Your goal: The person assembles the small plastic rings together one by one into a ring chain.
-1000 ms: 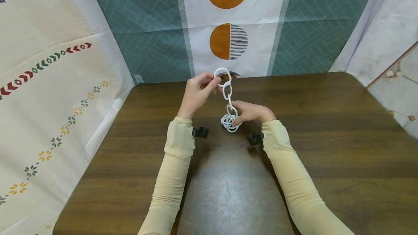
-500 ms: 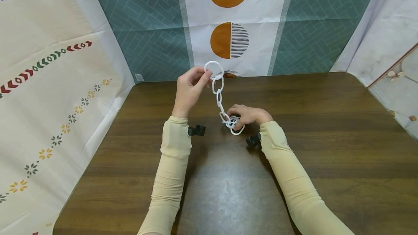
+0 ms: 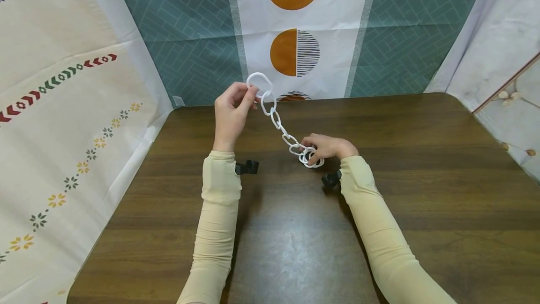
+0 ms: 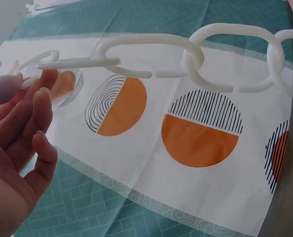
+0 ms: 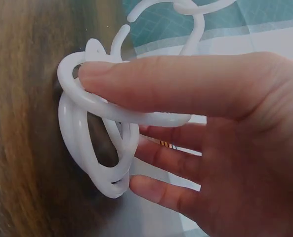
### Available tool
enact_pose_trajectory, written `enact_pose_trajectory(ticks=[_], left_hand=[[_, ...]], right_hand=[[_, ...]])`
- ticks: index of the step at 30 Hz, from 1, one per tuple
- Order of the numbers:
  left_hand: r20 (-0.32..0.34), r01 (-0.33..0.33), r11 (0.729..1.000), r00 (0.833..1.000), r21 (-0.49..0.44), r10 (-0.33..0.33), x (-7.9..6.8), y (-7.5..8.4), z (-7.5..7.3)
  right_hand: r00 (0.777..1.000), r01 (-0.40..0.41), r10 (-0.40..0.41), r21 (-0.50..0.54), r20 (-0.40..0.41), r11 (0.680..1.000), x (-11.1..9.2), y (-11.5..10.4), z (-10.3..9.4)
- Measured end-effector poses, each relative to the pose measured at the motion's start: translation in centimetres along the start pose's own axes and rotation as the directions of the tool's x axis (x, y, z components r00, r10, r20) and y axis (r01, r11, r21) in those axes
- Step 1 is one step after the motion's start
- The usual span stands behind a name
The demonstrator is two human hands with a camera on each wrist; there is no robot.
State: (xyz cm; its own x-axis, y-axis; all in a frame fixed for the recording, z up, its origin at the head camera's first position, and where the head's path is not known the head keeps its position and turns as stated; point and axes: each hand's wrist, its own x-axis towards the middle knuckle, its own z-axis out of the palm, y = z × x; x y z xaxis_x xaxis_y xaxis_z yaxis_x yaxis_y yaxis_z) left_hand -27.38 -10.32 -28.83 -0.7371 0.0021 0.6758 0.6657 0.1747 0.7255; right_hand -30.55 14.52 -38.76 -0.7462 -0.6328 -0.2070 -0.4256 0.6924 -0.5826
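Observation:
A white plastic chain [image 4: 146,39] of oval links stretches slantwise between both hands in the head view. My left hand [image 3: 229,118], raised at the table's far side, pinches the end link between thumb and fingertips. The other fingers of that hand are loosely bent in the left wrist view. A small slit shows in the side of some links. Lower and to the right, my right hand [image 3: 331,147] holds the bunched links [image 5: 79,131] on the tabletop. Its thumb [image 5: 136,81] lies over one link, with fingers on the far side of the bunch, partly hidden.
The brown wooden table [image 3: 147,210] spreads under both arms. A green and white patterned cloth [image 3: 190,50] hangs behind its far edge. A patterned cream cloth [image 3: 63,154] hangs along the left, a pale one [image 3: 506,22] on the right.
My left hand has moved left and slightly up, drawing the chain out from a nearly vertical hang to a slant. More links have left the bunch, which has shifted slightly right with my right hand.

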Motion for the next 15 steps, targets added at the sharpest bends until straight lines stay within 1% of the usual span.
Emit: enact_pose_trajectory(ticks=[4,8,15], left_hand=[[0.003,0.016,1.0,1.0,-0.002,-0.016,0.01,-0.05,-0.08],[-0.003,0.018,1.0,1.0,0.015,-0.018,0.05,-0.13,-0.16],[-0.022,0.012,0.999,1.0,0.031,-0.012,0.14,-0.39,-0.43]], right_hand=[[1.0,-0.027,0.027,0.006,0.011,1.0,-0.07,0.06,-0.02],[0.999,-0.019,0.018,0.017,0.03,1.0,-0.03,0.11,0.0],[0.999,-0.006,0.006,-0.004,0.045,1.0,-0.07,0.26,0.0]])
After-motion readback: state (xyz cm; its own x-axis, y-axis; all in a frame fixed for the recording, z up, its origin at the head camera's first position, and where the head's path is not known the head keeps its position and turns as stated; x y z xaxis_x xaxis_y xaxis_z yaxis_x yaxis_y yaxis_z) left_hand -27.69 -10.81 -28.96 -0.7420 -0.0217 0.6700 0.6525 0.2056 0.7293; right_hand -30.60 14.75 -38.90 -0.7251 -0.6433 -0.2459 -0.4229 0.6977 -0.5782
